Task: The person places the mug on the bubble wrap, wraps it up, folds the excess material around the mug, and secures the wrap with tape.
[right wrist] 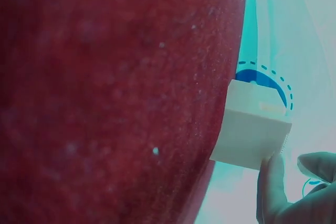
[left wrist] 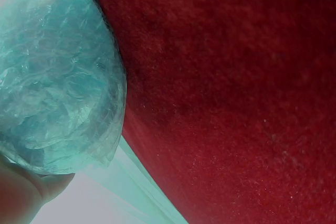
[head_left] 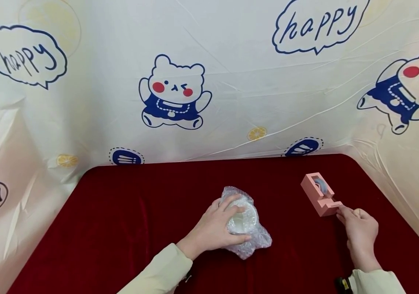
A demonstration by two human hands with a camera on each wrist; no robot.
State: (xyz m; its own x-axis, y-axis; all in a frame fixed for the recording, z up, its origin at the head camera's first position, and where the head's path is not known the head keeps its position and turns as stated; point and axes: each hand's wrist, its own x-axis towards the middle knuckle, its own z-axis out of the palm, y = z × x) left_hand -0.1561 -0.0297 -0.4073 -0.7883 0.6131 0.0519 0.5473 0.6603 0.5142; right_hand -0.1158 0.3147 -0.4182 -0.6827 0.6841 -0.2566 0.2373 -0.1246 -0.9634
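With spread, bent fingers my left hand (head_left: 214, 226) grips a round, pale thing wrapped in bubble wrap (head_left: 258, 239), which sits on the red cloth. The wrap bulges large in the left wrist view, its loose edges crumpled, and what lies inside is unclear. To the right stands a pink tape dispenser (head_left: 313, 196) with a roll of clear tape (head_left: 320, 185) in its slot. At the dispenser's front cutting end, my right hand (head_left: 361, 232) pinches the tape's end between thumb and finger; the tape there is too thin to make out. The right wrist view shows the fingertips touching the dispenser's corner (right wrist: 252, 140).
A dark red velvety cloth (head_left: 165, 200) covers the table. Behind and at both sides hangs a pale printed curtain (head_left: 231, 102) with bears and lettering, close to the table's edges. The dispenser stands near the table's right edge.
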